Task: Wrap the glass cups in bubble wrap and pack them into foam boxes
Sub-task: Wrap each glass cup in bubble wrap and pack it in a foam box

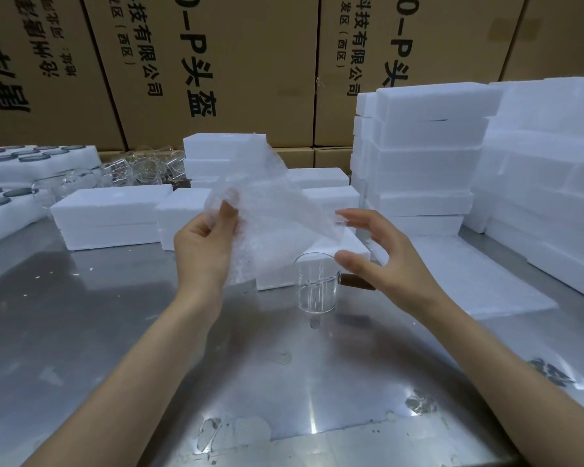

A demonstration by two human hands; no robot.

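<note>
A clear glass cup (315, 284) with a brown wooden handle (358, 282) stands upright on the steel table (115, 332). Above and left of it, my left hand (203, 251) pinches a sheet of bubble wrap (270, 214) near its left edge and holds it up in the air. My right hand (378, 257) is spread open at the sheet's right edge, fingers straight, just above the cup's handle. A white foam box (317, 261) lies behind the cup, partly hidden by the sheet.
Closed foam boxes (112, 217) lie at the middle left, and tall stacks of foam boxes (425, 156) fill the right. A flat stack of bubble wrap sheets (479, 281) lies right of the cup. More glass cups (139, 170) and foam trays (11, 163) stand at the far left. Cardboard cartons (250, 62) form the back wall.
</note>
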